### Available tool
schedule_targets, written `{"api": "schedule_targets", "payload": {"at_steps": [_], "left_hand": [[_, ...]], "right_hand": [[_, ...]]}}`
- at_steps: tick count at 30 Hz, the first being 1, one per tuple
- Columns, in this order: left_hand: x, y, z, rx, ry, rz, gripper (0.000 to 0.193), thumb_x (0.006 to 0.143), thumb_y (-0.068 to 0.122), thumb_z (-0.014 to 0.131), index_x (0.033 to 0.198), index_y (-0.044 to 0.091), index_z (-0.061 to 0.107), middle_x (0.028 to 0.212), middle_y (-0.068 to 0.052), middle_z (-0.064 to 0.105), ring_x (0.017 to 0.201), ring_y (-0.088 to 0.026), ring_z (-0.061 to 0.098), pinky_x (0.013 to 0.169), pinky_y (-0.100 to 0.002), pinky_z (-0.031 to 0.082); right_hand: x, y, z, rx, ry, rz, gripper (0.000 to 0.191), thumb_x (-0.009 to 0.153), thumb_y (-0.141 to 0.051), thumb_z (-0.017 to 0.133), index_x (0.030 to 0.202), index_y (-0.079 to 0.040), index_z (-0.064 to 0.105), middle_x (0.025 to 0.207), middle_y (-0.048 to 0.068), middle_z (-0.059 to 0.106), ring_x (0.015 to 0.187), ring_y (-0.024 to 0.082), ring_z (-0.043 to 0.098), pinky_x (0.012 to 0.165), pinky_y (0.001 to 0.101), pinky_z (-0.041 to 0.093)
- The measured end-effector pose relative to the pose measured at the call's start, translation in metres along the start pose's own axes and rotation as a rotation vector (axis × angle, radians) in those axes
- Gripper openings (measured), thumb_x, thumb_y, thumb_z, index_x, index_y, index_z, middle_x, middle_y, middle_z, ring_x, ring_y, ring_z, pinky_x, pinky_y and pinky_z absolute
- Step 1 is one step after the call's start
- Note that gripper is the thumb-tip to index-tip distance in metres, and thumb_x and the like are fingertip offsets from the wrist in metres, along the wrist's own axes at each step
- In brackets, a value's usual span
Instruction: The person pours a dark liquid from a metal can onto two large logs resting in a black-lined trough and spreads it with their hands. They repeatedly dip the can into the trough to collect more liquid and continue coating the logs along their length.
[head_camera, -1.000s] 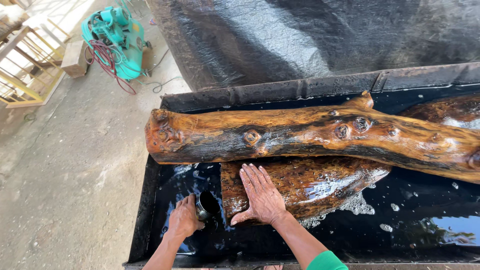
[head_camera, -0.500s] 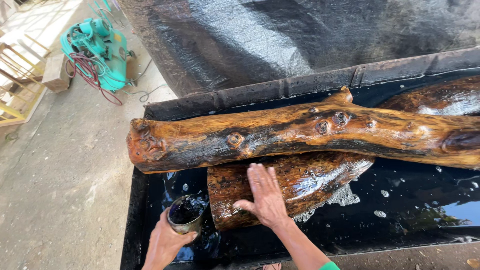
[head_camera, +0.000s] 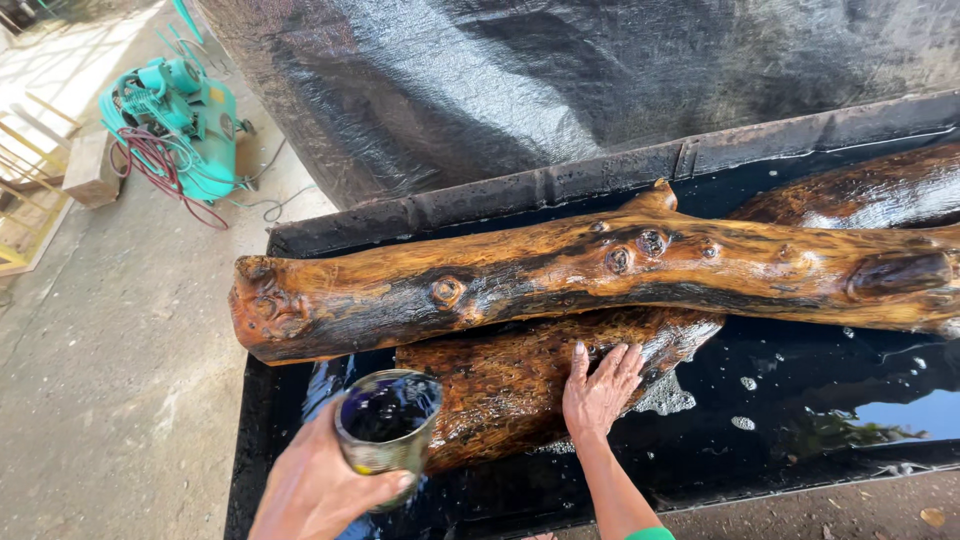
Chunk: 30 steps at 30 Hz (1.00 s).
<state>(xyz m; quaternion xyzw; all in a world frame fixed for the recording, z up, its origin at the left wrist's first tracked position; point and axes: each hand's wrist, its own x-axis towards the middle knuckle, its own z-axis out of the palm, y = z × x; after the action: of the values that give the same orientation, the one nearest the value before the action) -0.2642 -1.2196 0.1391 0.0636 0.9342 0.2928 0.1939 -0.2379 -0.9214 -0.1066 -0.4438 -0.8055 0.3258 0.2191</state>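
left hand (head_camera: 315, 490): bare, no glove | right hand (head_camera: 598, 392): bare forearm, green sleeve edge (head_camera: 651, 534)

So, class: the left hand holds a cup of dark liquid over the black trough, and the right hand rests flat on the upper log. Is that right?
Not quite. In the head view, the right hand lies flat on the lower log, not the upper log. The rest stands: the left hand holds the cup of dark liquid over the black trough.
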Motion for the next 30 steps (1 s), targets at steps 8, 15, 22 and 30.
{"api": "schedule_targets", "payload": {"at_steps": [8,15,22,30], "left_hand": [[0.012,0.05,0.051,0.274,-0.201,0.126,0.101,0.054,0.047,0.088,0.141,0.012,0.051,0.128,-0.01,0.066,0.124,-0.03,0.061,0.107,-0.042,0.05],[0.032,0.072,0.09,0.397,-0.307,0.236,0.109,0.061,0.053,0.089,0.139,-0.007,0.041,0.129,-0.023,0.06,0.125,-0.038,0.056,0.106,-0.045,0.05],[0.052,0.093,0.109,0.448,-0.37,0.294,0.111,0.062,0.055,0.087,0.139,-0.011,0.041,0.128,-0.027,0.06,0.123,-0.04,0.057,0.103,-0.046,0.052],[0.076,0.134,0.124,0.504,-0.39,0.441,0.099,0.062,0.054,0.086,0.126,-0.013,0.052,0.11,-0.029,0.067,0.105,-0.041,0.065,0.09,-0.047,0.057]], "right_hand": [[0.02,-0.004,-0.006,0.006,0.012,0.129,0.091,0.101,-0.066,0.026,0.161,0.001,0.013,0.172,0.017,0.001,0.158,0.033,-0.003,0.127,0.0478,0.002],[0.029,-0.003,-0.007,-0.031,0.101,0.109,0.085,0.104,-0.06,0.032,0.16,0.002,0.022,0.172,0.02,0.008,0.158,0.038,0.003,0.126,0.0493,0.006],[0.037,-0.001,-0.018,0.044,0.155,0.041,0.077,0.107,-0.055,0.032,0.16,0.001,0.028,0.17,0.026,0.012,0.156,0.046,0.009,0.126,0.0541,0.013],[0.072,0.0,-0.049,0.033,0.073,0.025,0.071,0.107,-0.051,0.034,0.16,-0.004,0.03,0.171,0.021,0.014,0.155,0.049,0.009,0.124,0.0605,0.014]]}}
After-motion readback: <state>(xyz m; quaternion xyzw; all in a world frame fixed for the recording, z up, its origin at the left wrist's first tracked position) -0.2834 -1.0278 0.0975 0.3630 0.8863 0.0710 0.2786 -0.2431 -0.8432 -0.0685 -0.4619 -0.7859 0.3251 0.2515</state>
